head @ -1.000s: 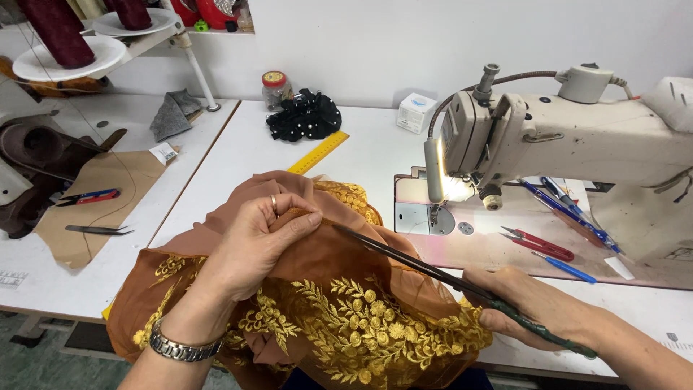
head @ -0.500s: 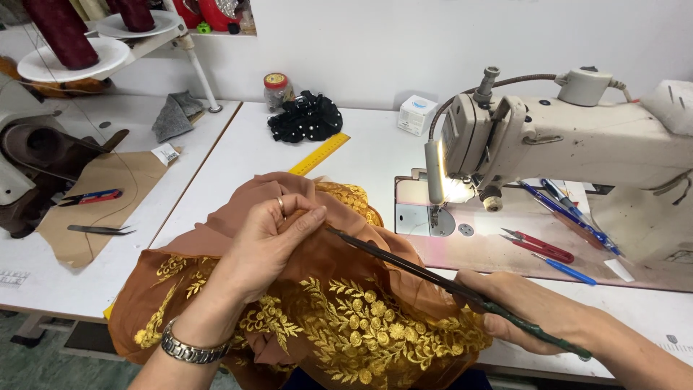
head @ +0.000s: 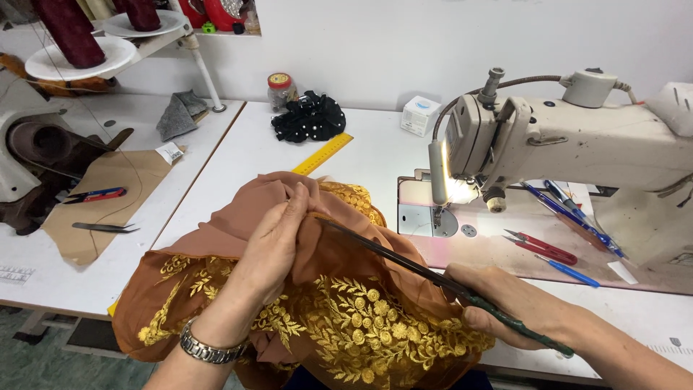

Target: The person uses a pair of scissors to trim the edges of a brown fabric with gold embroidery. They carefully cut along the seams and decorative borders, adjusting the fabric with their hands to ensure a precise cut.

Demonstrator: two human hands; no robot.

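The person is showing two bare forearms, with no sleeves reaching into view on either side. The left hand (head: 278,242) is wearing a silver metal watch band (head: 206,352) with linked segments, sitting snug around the wrist. The right hand (head: 505,303) is wearing nothing on the wrist. Whether any finger is carrying a ring is too unclear to tell.

Brown fabric (head: 303,303) with gold embroidery lay bunched at the near table edge; long dark scissors (head: 433,278) slanted across it.
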